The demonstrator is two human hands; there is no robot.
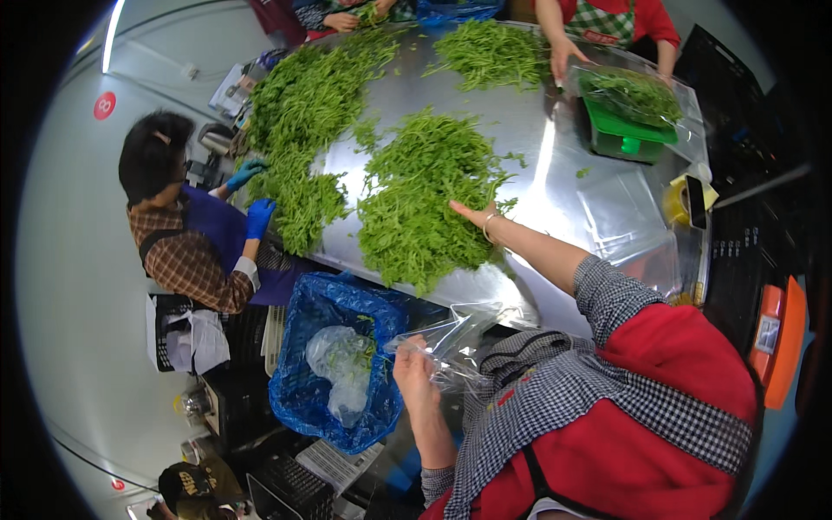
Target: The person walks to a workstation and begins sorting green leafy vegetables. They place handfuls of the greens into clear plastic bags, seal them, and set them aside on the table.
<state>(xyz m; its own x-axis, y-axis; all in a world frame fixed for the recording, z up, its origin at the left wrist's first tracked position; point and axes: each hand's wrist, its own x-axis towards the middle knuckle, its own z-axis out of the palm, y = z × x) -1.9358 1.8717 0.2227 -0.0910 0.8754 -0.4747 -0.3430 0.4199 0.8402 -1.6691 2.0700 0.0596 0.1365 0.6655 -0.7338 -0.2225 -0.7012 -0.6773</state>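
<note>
My right hand [478,218], with a bangle at its wrist, reaches into the near pile of leafy green herbs [416,195] on the metal table [520,130]. One finger or the thumb lies stretched over the stems; the other fingers are partly hidden among them, so their grip is unclear. Off the table's near edge, my left hand [416,374] pinches the edge of a clear plastic bag [455,344]. The bag hangs crumpled in front of my checked apron [552,383], and no greens show in it.
A blue-lined basket [286,383] with plastic scraps stands below the table edge. A gloved co-worker [195,214] handles a long heap of greens [305,110]. Across, another person's hand [565,55] is beside a bagged bunch [630,97] on a green scale [627,140]. Flat clear bags [624,208] lie right.
</note>
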